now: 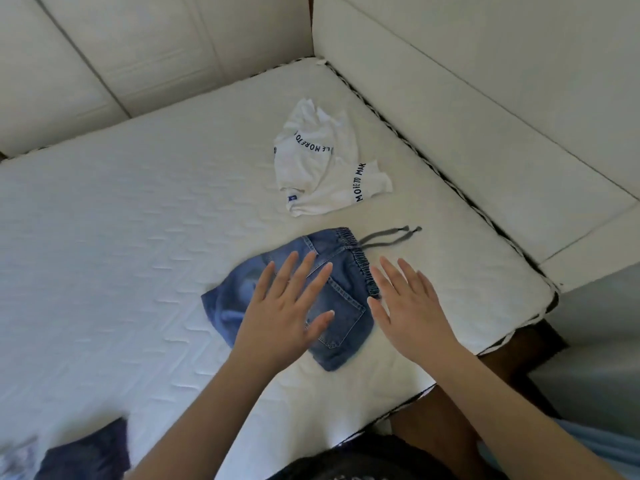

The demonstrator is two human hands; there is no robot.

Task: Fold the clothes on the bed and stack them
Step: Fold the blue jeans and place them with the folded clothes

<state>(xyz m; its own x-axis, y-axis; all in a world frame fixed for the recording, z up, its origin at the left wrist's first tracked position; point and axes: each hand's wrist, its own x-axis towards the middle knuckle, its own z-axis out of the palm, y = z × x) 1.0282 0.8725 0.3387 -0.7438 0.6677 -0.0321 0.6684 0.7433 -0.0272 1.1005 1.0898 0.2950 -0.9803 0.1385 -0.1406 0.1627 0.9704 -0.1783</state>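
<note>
Denim shorts lie centre frame, waistband toward upper right; left hand flat on them, right hand spread wide just beside waistband.

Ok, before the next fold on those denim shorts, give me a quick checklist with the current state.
1. Denim shorts lying flat on the mattress: ok.
2. Left hand flat on the shorts, fingers straight: ok.
3. Right hand open beside the waistband: ok.
4. Drawstring tucked in: not ok, it trails out.
5. White T-shirt folded: not ok, crumpled.
6. Dark garment folded: cannot tell.
</note>
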